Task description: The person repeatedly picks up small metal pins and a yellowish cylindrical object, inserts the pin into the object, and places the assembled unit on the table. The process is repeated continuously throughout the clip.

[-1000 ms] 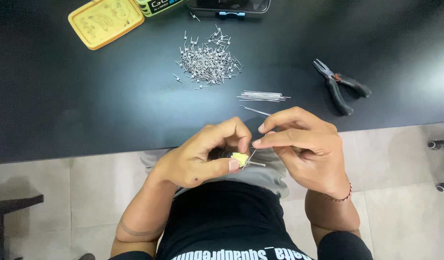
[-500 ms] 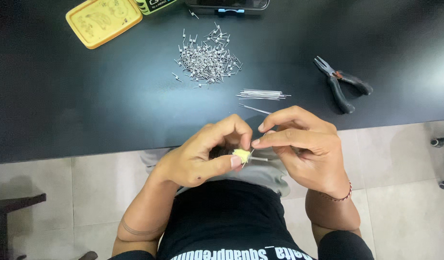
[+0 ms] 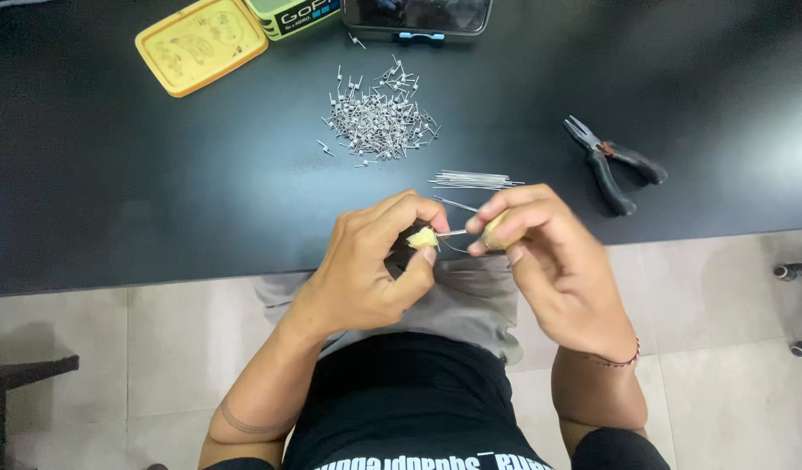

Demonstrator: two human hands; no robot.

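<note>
Head view: a thin wire (image 3: 451, 233) is held between the two hands just off the near edge of the black table (image 3: 114, 191), above the lap. The left hand (image 3: 375, 261) is closed, thumb and forefinger pinched on a small yellow piece (image 3: 422, 238) from which the wire sticks out. The right hand (image 3: 549, 261) is closed as well, its fingertips pinched on the wire's other end and on a small yellowish piece that is mostly hidden; what that piece is cannot be told.

As a judgement, the work is well under way: a heap of small coils (image 3: 379, 117) with short legs lies finished on the table, while a thinner bundle of straight wires (image 3: 475, 181) lies just beyond the hands, not yet wound. One loose wire lies between bundle and hands. Pliers (image 3: 611, 165) rest untouched, well to the right.

Of containers, a yellow tin (image 3: 201, 43) lies at the far left corner; only a yellow, embossed face is seen, and whether it is lid or tray, and what it holds, cannot be told. Beside it stand a green box (image 3: 296, 13) and a dark device (image 3: 418, 16), both shut or cut off by the frame.
</note>
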